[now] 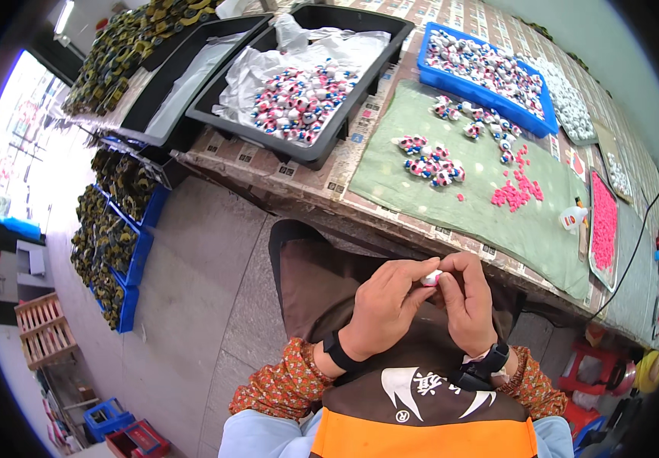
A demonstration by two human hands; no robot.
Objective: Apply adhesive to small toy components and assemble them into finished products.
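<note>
My left hand (384,305) and my right hand (467,304) meet above my lap, in front of the table edge. Between their fingertips is a small white-and-pink part (431,278), pinched from both sides. Fingers cover much of it, so its full shape is hidden. Beyond the hands, a green cloth (386,114) covers part of the table. Clusters of small white, pink and blue pieces (432,164) lie on it, beside a loose pile of pink bits (518,191). A small white bottle (573,217) rests toward the cloth's right side.
A black tub (322,153) and a blue tray (489,90) hold many similar coloured pieces. At the right is a narrow tray of pink bits (604,221), with white balls (566,99) behind. Blue crates (140,256) stand on the left floor; red stools (585,370) stand lower right.
</note>
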